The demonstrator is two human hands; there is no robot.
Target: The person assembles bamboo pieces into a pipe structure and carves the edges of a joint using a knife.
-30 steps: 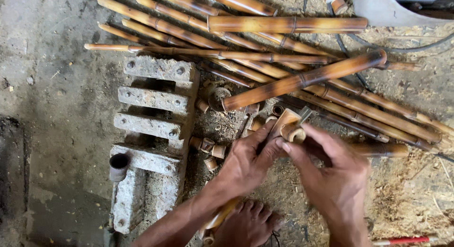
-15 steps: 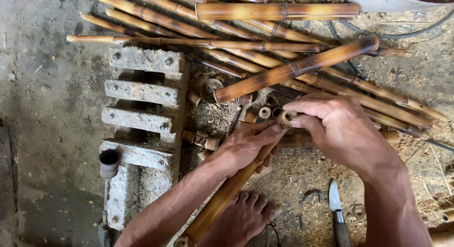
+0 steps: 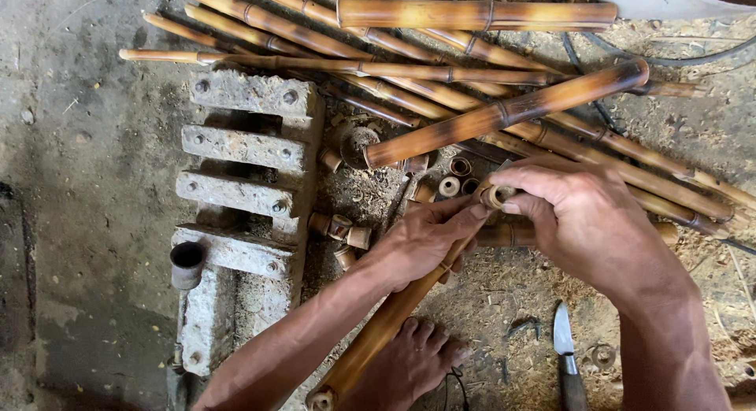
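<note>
Gripping a bamboo stick (image 3: 394, 309) near its upper end, the left hand (image 3: 421, 242) is closed around it, thumb stretched toward the tip. The right hand (image 3: 579, 218) curls its fingers over that same cut end (image 3: 494, 195), pinching it just beside the left thumb. Beyond both hands lies a pile of bamboo poles (image 3: 472, 72); short bamboo rings (image 3: 450, 186) sit just past the left hand. A knife (image 3: 565, 356) lies on the floor below the right hand, and a bare foot (image 3: 405, 368) rests beside the stick.
</note>
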